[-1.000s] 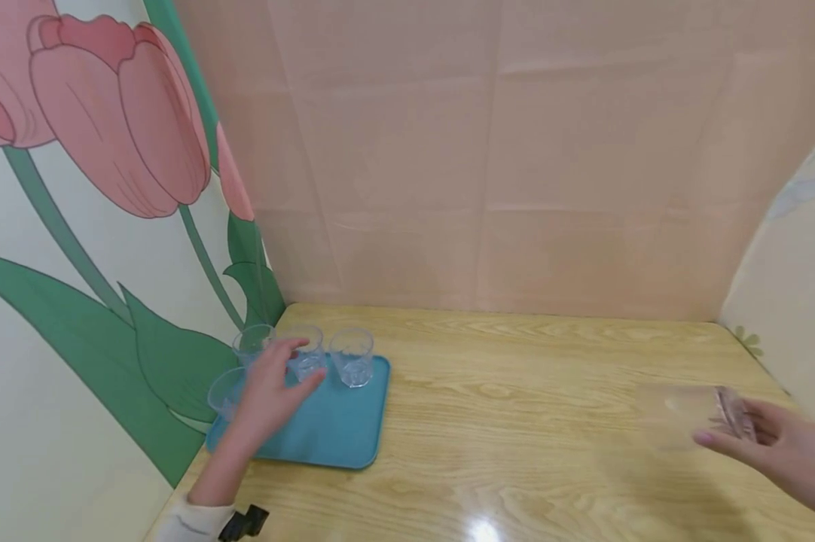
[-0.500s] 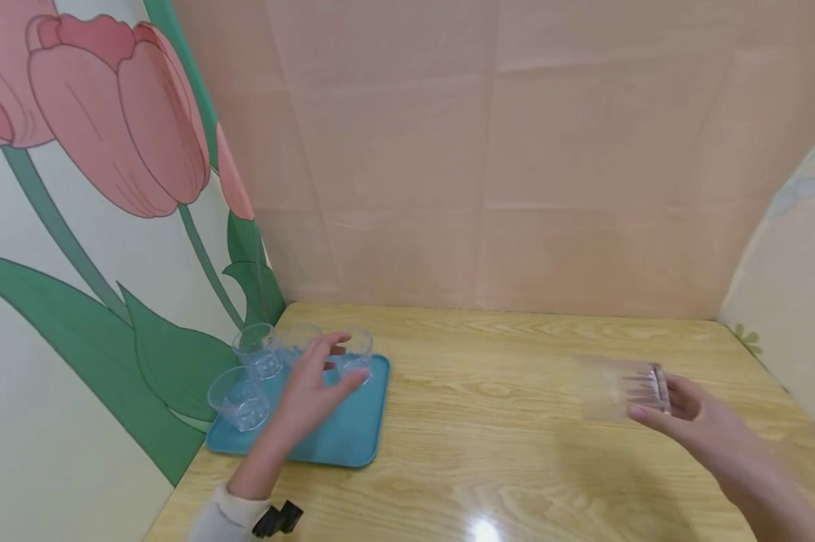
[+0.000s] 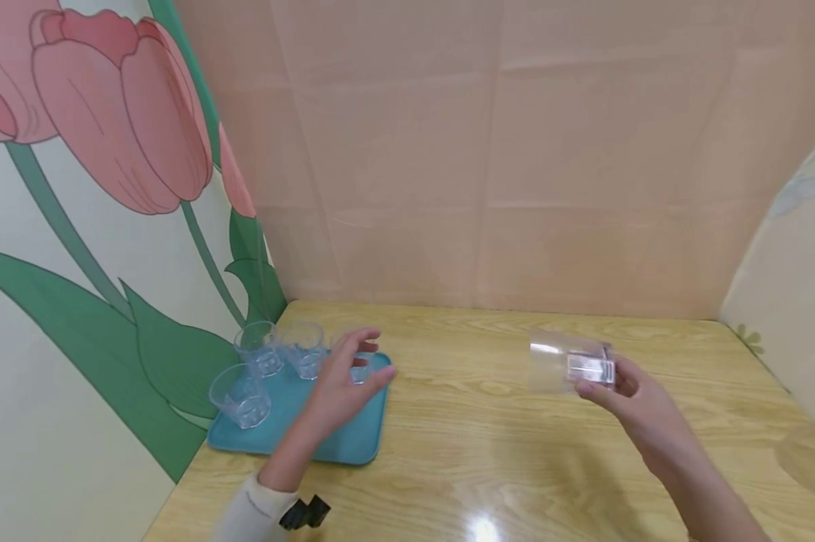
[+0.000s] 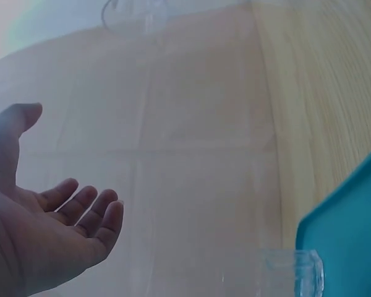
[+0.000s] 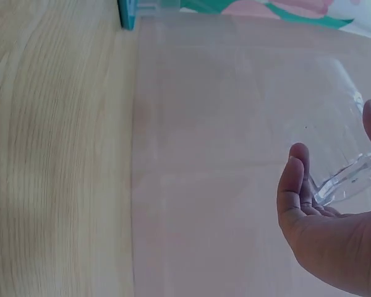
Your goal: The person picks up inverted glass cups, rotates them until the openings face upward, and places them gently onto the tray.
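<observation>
My right hand [image 3: 641,403] holds a clear tumbler [image 3: 560,363] by its thick base, above the table. The tumbler lies tipped on its side, its mouth toward the left. In the right wrist view, thumb and fingers wrap the tumbler's [image 5: 343,145] base end. Over the blue tray [image 3: 340,440] hovers my left hand [image 3: 343,388], its fingers loosely bent and holding nothing. Behind its fingers a clear tumbler [image 3: 360,373] is partly hidden. More tumblers stand upright on the tray: front left [image 3: 245,403], back left [image 3: 264,354] and back middle [image 3: 307,357].
A wood-grain table [image 3: 475,429] spreads between the hands. At its right edge, a blurred transparent object [image 3: 807,455] is cut off by the frame. A pink cloth [image 3: 489,150] hangs behind, and a tulip-painted wall [image 3: 109,248] borders the left.
The right hand has carried the tumbler leftward and slightly upward. My left hand has shifted right across the tray, from the back-middle tumbler to in front of the back-right one.
</observation>
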A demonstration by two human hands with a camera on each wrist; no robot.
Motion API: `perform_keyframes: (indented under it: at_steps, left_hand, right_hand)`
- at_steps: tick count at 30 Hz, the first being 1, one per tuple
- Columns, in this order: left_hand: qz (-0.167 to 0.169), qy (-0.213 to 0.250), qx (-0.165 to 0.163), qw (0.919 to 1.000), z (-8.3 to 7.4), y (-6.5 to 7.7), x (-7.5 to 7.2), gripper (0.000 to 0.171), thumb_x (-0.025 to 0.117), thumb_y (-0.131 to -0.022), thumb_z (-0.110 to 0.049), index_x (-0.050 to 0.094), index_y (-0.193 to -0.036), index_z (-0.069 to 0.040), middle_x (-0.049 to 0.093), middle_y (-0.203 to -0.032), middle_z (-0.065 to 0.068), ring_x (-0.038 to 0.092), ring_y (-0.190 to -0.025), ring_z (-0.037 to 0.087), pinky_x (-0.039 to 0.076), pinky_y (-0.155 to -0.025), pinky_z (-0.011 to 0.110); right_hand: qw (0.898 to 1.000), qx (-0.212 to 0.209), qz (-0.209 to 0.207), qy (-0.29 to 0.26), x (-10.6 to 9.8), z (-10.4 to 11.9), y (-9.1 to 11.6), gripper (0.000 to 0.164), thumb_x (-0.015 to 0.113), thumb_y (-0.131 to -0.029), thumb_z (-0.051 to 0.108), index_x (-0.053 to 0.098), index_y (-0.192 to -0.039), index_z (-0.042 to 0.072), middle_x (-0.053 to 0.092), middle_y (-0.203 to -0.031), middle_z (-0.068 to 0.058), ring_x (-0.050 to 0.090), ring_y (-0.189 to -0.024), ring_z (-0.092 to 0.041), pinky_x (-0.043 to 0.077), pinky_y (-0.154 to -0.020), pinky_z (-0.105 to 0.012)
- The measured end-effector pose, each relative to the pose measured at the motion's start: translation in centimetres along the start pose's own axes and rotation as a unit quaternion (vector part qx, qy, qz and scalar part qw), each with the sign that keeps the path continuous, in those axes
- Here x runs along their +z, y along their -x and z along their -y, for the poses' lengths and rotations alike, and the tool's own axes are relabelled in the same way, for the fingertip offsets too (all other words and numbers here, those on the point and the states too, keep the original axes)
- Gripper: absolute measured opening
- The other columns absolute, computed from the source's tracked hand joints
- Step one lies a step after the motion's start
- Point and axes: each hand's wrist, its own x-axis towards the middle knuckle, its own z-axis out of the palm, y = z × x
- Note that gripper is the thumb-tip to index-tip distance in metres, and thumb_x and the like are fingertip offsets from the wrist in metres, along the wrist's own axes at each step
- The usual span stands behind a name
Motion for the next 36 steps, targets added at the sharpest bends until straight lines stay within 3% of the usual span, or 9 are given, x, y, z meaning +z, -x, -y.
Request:
perform_keyframes:
  at_steps: [5, 13, 22, 36]
  left_hand:
    - [0.025, 0.029, -0.01, 0.9992, -0.1, -0.3, 1.1, 0.063, 0.077, -0.091, -0.034, 0.048, -0.146, -0.02, 0.053, -0.141, -0.002, 0.055, -0.124, 0.023, 0.047, -0.102, 0.049]
    - [0.062, 0.078, 0.001, 0.9951, -0.8, -0.8, 2.8, 0.068, 0.075, -0.091, -0.04, 0.044, -0.149, -0.022, 0.048, -0.145, -0.006, 0.051, -0.129, 0.021, 0.044, -0.105, 0.051]
    - [0.11, 0.102, 0.012, 0.9887, -1.3, -1.2, 4.8, 0.076, 0.075, -0.091, -0.043, 0.037, -0.153, -0.022, 0.045, -0.149, -0.008, 0.049, -0.132, 0.016, 0.044, -0.107, 0.046]
    - [0.139, 0.127, 0.008, 0.982, -1.8, -1.6, 6.8, 0.091, 0.075, -0.085, -0.057, 0.028, -0.157, -0.027, 0.046, -0.149, -0.005, 0.051, -0.13, 0.014, 0.046, -0.105, 0.041]
  right_hand:
    - [0.998, -0.024, 0.019, -0.053, 1.8, 0.8, -0.4, 0.061, 0.062, -0.102, 0.017, 0.034, -0.152, -0.005, 0.064, -0.127, 0.012, 0.058, -0.116, 0.001, 0.043, -0.09, -0.011]
    - [0.99, -0.044, 0.041, -0.124, 3.7, 2.0, -0.8, 0.056, 0.061, -0.102, 0.014, 0.038, -0.149, -0.005, 0.063, -0.131, 0.002, 0.059, -0.119, -0.007, 0.046, -0.095, -0.016]
    - [0.983, -0.049, 0.04, -0.174, 5.6, 2.8, -1.1, 0.052, 0.063, -0.1, 0.013, 0.042, -0.145, -0.003, 0.069, -0.121, 0.0, 0.063, -0.111, -0.01, 0.05, -0.095, -0.022]
    - [0.964, -0.08, 0.08, -0.241, 7.8, 3.5, -1.7, 0.044, 0.061, -0.103, 0.017, 0.047, -0.142, 0.003, 0.064, -0.129, -0.003, 0.061, -0.116, -0.014, 0.05, -0.1, -0.027]
